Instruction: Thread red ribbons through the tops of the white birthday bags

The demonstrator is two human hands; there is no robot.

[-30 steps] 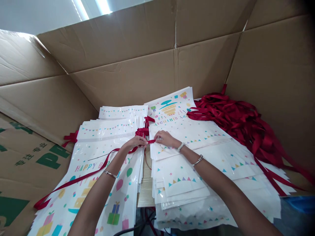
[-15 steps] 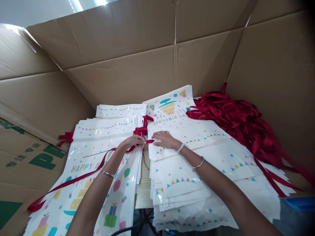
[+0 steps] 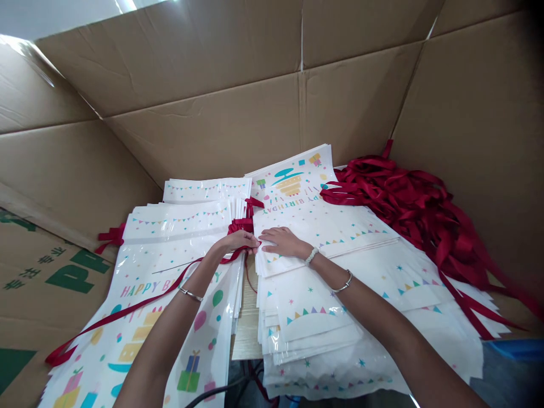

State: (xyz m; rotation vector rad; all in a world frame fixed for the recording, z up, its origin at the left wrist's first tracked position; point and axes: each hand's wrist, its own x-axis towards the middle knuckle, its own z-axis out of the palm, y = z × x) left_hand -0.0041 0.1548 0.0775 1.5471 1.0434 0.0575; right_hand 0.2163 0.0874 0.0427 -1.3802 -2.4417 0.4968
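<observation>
Red ribbon [image 3: 127, 310], pinched by the left hand [image 3: 235, 242], could slip if grip slackens; the right hand [image 3: 283, 242] lies spread over right-side printed sheets [image 3: 310, 283].

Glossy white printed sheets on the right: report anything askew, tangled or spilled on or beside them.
Dark red fabric ribbons lie in a tangled heap, loose strands trailing over the sheets, whose near edges are fanned unevenly rather than squared, so both look untidy. I see no spill.
</observation>
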